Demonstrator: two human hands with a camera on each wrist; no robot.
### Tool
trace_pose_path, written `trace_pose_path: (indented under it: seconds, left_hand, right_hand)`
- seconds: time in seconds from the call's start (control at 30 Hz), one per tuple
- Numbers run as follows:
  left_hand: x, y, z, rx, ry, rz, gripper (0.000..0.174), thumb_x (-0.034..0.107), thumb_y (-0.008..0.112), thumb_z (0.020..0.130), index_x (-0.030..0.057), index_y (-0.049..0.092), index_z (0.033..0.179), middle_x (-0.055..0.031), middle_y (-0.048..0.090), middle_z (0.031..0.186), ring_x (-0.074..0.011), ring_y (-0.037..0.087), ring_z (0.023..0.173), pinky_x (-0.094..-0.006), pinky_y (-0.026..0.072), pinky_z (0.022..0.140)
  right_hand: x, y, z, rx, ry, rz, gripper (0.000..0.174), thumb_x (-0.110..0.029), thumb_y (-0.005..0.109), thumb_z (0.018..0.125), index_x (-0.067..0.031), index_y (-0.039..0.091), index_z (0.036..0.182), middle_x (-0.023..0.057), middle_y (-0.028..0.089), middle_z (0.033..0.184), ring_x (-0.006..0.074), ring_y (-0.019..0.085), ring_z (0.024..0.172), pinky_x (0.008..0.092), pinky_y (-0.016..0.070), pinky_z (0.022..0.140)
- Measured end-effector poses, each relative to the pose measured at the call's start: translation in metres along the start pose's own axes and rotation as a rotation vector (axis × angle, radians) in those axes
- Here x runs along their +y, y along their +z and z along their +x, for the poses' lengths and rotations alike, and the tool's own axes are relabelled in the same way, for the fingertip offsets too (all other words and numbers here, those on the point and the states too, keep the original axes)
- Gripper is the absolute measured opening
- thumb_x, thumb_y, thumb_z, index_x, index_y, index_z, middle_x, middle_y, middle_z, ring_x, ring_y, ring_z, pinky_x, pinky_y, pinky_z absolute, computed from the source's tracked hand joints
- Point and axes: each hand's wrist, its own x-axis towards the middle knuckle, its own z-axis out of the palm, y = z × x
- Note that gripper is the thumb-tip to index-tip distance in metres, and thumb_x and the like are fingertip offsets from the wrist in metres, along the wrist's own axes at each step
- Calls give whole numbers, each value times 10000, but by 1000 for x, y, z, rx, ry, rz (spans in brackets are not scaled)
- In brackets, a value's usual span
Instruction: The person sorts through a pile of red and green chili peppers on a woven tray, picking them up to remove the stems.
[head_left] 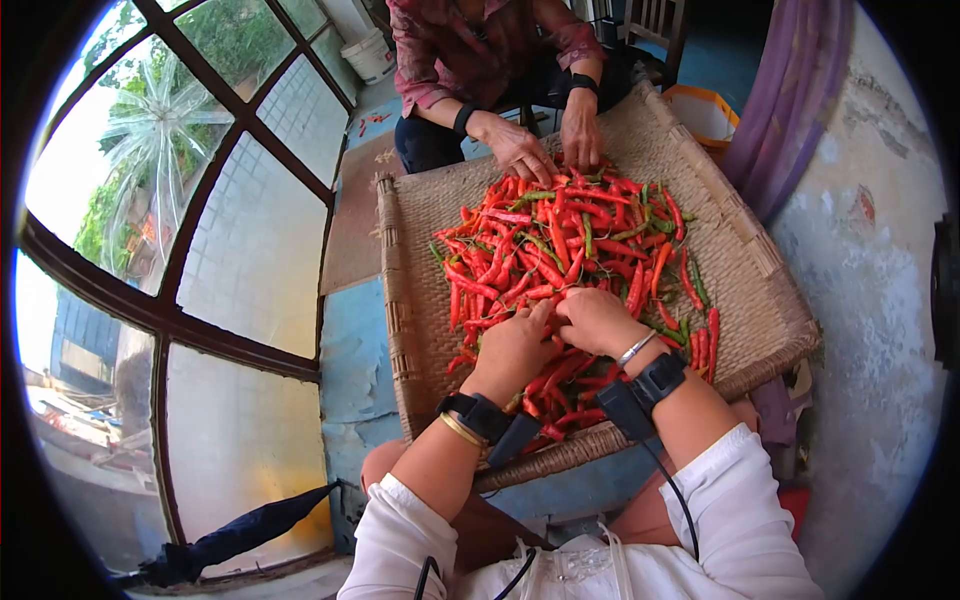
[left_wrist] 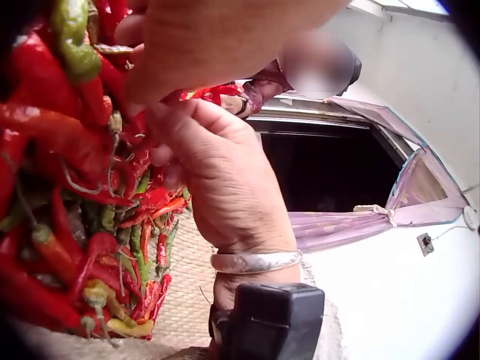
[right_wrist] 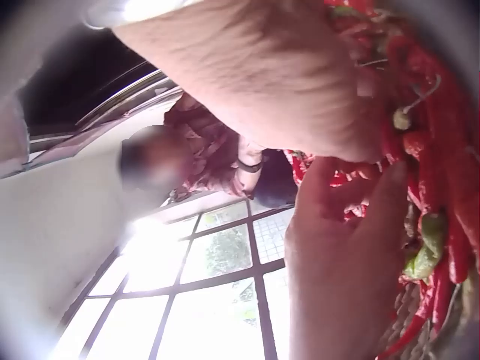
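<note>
Chilies, red with a few green among them, lie heaped in the middle of a woven tray, and the heap runs away from the wearer toward 12 o'clock. The pods have no common axis. Many point roughly from 6 to 12, and others lie slantwise across them. Both hands are already on the heap at its 6 o'clock edge, so nothing lies between them and the pods. The left hand sits a shade nearer the wearer, toward 7 o'clock. The right hand sits a little further in, toward 5 o'clock, its knuckles touching the left. The hands are pressed together, palms down and wrists bent, forearms coming in from the tray's near rim. Their fingers curl into the chilies. In the left wrist view the right hand, a silver bangle at its wrist, bends its fingers in among red pods just below the left hand. The right wrist view shows the left hand reaching up against the right with pods between. Which single pod is gripped cannot be told. At 12 o'clock another person's hands rest on the heap's far edge.
</note>
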Motion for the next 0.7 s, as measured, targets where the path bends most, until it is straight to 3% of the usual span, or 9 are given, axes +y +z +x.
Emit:
trace_pose_path:
  seconds: [0.27, 0.3, 0.37, 0.4, 0.47, 0.5, 0.57, 0.63, 0.7]
  left_hand:
    - [-12, -14, 7, 135, -165, -61, 390, 223, 630, 757, 71, 508, 1094, -112, 617, 726, -301, 606, 709, -395, 468, 587]
    - [-12, -16, 8, 126, -231, -38, 384, 221, 633, 757, 73, 510, 1090, -107, 612, 708, -299, 605, 712, -391, 468, 592]
    - [-14, -14, 7, 129, -231, -51, 422, 248, 634, 756, 76, 492, 1115, -101, 610, 742, -297, 605, 728, -391, 477, 614]
    - [-18, -10, 6, 107, -173, 22, 443, 260, 635, 751, 74, 483, 1123, -103, 609, 780, -298, 605, 742, -395, 480, 624]
    - [-22, -6, 4, 83, -115, 97, 463, 273, 637, 746, 73, 475, 1132, -105, 608, 817, -299, 605, 757, -398, 484, 634]
    - [-22, -7, 2, 1, -142, 116, 444, 278, 639, 740, 71, 489, 1103, -107, 604, 843, -298, 605, 773, -399, 487, 643]
    - [-19, -7, 2, -81, -161, 136, 426, 284, 641, 733, 69, 502, 1074, -109, 600, 868, -298, 604, 790, -401, 489, 652]
    - [-18, -9, 3, -128, -250, 135, 339, 269, 647, 720, 65, 551, 974, -113, 601, 857, -292, 604, 808, -399, 492, 663]
    - [-25, -5, 3, -137, -226, 160, 306, 267, 646, 718, 60, 567, 930, -114, 603, 857, -291, 605, 802, -399, 492, 663]
  right_hand:
    - [12, -40, -2, -135, 8, 324, 236, -256, 629, 664, -21, 623, 692, 162, 584, 662, 292, 580, 657, 383, 445, 611]
    - [16, -44, -2, -39, 42, 402, 235, -241, 624, 715, -23, 635, 803, 129, 612, 688, 225, 588, 618, 330, 450, 565]
    - [12, -47, -1, 207, 107, 1265, 288, -218, 603, 779, -7, 603, 974, 72, 624, 748, 138, 574, 600, 251, 448, 537]
    - [10, -47, 1, 203, 107, 1265, 288, -218, 603, 779, -7, 603, 974, 72, 624, 748, 138, 574, 600, 251, 448, 537]
    - [8, -45, 3, 584, 277, 1541, 371, -210, 587, 817, 7, 532, 1113, 31, 605, 809, 77, 544, 611, 193, 440, 532]
    - [10, -41, 4, 585, 278, 1543, 371, -210, 587, 817, 7, 532, 1113, 31, 605, 809, 77, 544, 611, 193, 440, 532]
    - [19, -27, 5, 244, 355, 1079, 354, -219, 615, 789, 12, 574, 1054, 47, 611, 766, 93, 559, 644, 239, 463, 572]
    - [15, -15, 6, 141, 66, 616, 280, -172, 626, 781, 30, 598, 973, 38, 613, 698, 109, 580, 632, 257, 464, 579]
    - [5, -13, 2, -30, 40, 604, 293, -182, 630, 761, 15, 602, 976, 92, 639, 745, 165, 606, 659, 297, 475, 622]
